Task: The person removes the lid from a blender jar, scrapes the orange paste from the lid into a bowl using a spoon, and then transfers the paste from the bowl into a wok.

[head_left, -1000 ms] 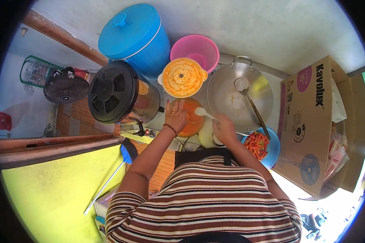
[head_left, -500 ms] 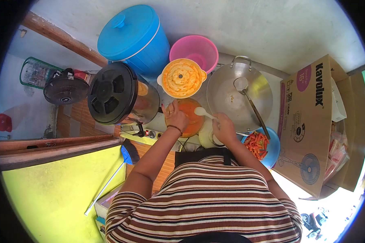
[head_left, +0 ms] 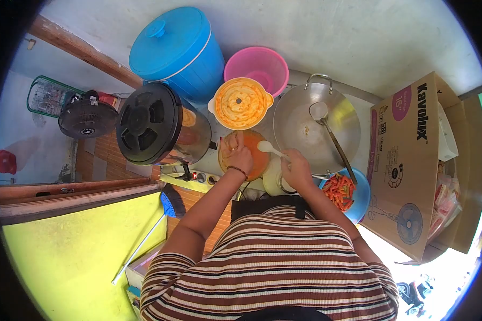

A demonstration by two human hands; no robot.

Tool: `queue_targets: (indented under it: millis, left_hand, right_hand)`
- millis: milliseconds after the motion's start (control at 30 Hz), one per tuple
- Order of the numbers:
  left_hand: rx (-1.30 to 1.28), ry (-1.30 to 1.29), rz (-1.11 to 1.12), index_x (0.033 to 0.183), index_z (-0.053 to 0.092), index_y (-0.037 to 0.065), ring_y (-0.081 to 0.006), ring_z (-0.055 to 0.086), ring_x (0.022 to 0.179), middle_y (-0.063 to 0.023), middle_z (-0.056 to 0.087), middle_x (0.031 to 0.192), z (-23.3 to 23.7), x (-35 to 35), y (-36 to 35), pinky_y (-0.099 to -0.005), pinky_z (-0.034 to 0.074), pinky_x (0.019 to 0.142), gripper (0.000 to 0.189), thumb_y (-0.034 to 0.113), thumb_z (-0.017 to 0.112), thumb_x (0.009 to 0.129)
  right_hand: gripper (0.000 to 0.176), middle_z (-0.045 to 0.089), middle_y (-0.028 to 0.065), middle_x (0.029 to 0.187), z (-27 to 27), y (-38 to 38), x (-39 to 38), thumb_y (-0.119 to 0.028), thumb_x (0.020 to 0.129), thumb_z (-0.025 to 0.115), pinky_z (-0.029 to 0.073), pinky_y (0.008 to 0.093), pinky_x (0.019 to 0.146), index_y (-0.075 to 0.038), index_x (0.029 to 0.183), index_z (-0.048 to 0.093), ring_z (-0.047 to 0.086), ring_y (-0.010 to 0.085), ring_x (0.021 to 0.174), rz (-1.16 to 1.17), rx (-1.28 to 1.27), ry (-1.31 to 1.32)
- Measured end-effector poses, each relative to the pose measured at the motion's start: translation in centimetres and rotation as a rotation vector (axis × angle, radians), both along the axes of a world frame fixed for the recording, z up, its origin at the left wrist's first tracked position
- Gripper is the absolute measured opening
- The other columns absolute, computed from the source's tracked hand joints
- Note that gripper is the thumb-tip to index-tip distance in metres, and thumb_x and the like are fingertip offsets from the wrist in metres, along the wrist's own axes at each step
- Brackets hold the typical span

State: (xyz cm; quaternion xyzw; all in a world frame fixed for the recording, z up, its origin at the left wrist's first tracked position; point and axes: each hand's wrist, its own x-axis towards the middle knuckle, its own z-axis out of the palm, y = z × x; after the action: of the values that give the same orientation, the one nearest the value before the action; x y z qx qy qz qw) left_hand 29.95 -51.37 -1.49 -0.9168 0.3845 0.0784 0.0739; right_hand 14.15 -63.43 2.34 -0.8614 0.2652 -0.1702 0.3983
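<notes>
A bowl of orange liquid stands on the counter in front of me. My left hand, wearing a ring and a dark bracelet, is bent over its left side with the fingers closed at the rim; the fingertips are partly hidden. My right hand is wrapped round the handle of a white plastic spoon, whose head is over the liquid. Just behind the bowl sits a cream juicer-like strainer smeared with orange. Below my right hand is a pale, rounded appliance, partly covered.
At right is a large metal wok with a ladle in it. A blue bowl holds cut red-orange pieces. A cardboard box borders the right. At left stand a black-lidded container, blue bucket and pink basin.
My left hand has shifted slightly right over the bowl, and its fingers look more bunched. The right hand and the spoon have hardly moved.
</notes>
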Motion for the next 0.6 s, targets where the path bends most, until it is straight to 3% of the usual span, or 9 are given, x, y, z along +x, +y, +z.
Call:
queue_targets:
  millis: [333, 600]
  left_hand:
    - [-0.074, -0.034, -0.028, 0.089, 0.074, 0.01, -0.0258, 0.023, 0.138, -0.0019, 0.026, 0.152, -1.4, 0.1, 1.0, -0.0654, 0.003, 0.109, 0.025, 0.025, 0.055, 0.085]
    - [-0.11, -0.019, 0.059, 0.087, 0.075, 0.013, -0.0253, 0.027, 0.133, -0.0007, 0.031, 0.145, 0.3, 0.2, 1.1, -0.0636, 0.003, 0.11, 0.022, 0.03, 0.061, 0.079]
  right_hand:
    - [0.02, 0.061, 0.0199, 0.092, 0.1, 0.2, 0.1, -0.007, 0.083, 0.059, 0.047, 0.0477, 0.076, 0.0, 0.102, 0.059, 0.061, 0.0387, 0.085, 0.009, 0.008, -0.001]
    - [0.01, 0.065, 0.0166, 0.079, -0.1, 0.9, 2.1, -0.01, 0.081, 0.056, 0.051, 0.0464, 0.068, -0.003, 0.087, 0.058, 0.064, 0.0367, 0.073, 0.187, -0.273, 0.341]
